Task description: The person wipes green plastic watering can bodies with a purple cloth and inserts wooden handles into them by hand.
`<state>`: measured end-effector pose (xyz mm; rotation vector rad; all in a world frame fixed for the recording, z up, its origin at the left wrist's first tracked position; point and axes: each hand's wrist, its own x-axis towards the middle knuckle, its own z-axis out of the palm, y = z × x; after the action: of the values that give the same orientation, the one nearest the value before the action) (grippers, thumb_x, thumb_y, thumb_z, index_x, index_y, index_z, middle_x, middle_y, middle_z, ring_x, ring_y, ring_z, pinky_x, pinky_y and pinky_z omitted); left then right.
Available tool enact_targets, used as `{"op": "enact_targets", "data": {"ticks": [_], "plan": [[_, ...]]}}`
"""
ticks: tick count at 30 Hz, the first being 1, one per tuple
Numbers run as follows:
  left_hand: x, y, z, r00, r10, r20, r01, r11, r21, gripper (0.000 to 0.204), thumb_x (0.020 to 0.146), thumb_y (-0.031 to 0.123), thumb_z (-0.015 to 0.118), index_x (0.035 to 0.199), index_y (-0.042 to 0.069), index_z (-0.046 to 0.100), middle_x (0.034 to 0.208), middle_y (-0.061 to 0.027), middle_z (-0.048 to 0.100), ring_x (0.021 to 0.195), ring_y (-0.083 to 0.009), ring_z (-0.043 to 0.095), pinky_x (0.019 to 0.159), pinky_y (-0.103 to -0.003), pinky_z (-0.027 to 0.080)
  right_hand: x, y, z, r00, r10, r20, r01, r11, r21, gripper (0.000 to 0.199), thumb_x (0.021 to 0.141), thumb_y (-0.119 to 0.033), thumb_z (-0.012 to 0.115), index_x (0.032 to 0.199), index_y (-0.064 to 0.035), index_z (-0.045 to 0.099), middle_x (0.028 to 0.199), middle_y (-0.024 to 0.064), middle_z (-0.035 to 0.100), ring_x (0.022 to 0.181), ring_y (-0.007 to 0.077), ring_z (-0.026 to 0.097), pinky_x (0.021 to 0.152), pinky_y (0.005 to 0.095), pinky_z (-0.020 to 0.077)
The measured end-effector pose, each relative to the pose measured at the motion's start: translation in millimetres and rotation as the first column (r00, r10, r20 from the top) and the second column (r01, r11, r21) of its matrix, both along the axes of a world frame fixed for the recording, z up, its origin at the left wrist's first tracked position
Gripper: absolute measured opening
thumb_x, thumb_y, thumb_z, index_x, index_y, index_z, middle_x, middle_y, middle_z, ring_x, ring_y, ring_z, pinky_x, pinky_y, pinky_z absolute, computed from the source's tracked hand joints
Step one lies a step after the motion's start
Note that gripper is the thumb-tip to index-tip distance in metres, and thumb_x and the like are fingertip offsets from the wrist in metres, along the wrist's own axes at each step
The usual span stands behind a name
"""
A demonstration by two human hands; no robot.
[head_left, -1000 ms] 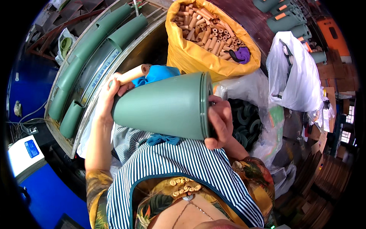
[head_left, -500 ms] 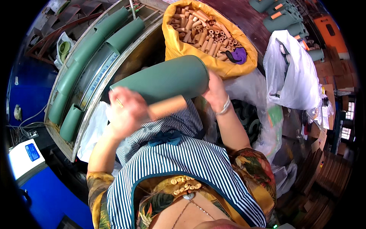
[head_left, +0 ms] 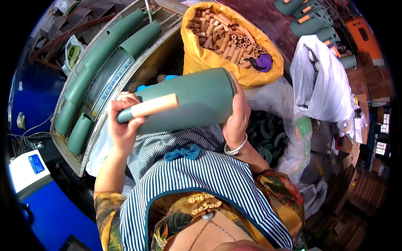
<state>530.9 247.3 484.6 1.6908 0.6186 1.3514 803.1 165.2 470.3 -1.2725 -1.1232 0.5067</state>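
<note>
A large dark green cone-shaped tube (head_left: 190,100) lies across my lap, wide end to the right. My right hand (head_left: 237,117) grips its wide rim. My left hand (head_left: 122,125) holds the narrow end together with a short tan wooden-looking peg (head_left: 154,105) that lies along the cone's side. A striped apron with a blue bow (head_left: 182,152) is below the cone.
A yellow sack (head_left: 197,62) full of tan pegs (head_left: 224,37) stands ahead. Curved green parts (head_left: 98,54) lie on a metal bench (head_left: 94,138) at left. A white plastic bag (head_left: 324,90) hangs at right, above a clear bag of dark rings (head_left: 270,134). More green cones (head_left: 312,23) are stacked far right.
The cone has swung from pointing its open mouth toward me to lying sideways. My left hand moved the peg from behind the cone onto its narrow end.
</note>
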Motion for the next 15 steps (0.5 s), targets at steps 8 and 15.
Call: {"op": "enact_targets", "data": {"ticks": [8,15], "plan": [[-45,59,-37,0.888,-0.277,0.367,0.441,0.285,-0.851,0.033,0.096,0.038,0.062,0.089,0.007,0.051,0.075,-0.0003,0.05,0.066,-0.01,0.051,0.059,-0.024,0.048,-14,-24,15,0.706,0.221,0.673,-0.542,0.78,0.313,0.057,0.091,-0.036,0.054,0.135,0.0003,0.055,0.096,0.0142,0.056,0.083,0.0309,0.053,0.085,0.0429,0.0459],[51,-4,43,0.77,-0.105,-0.63,0.367,0.879,0.303,0.021,0.077,0.02,0.071,0.088,0.01,0.056,0.074,-0.0013,0.056,0.075,-0.0139,0.058,0.067,-0.028,0.049,67,49,-58,0.336,0.038,-0.941,-0.718,0.658,-0.229,0.046,0.102,-0.036,0.047,0.127,-0.0003,0.059,0.122,0.0121,0.066,0.108,0.0205,0.065,0.093,0.0365,0.0517]]}}
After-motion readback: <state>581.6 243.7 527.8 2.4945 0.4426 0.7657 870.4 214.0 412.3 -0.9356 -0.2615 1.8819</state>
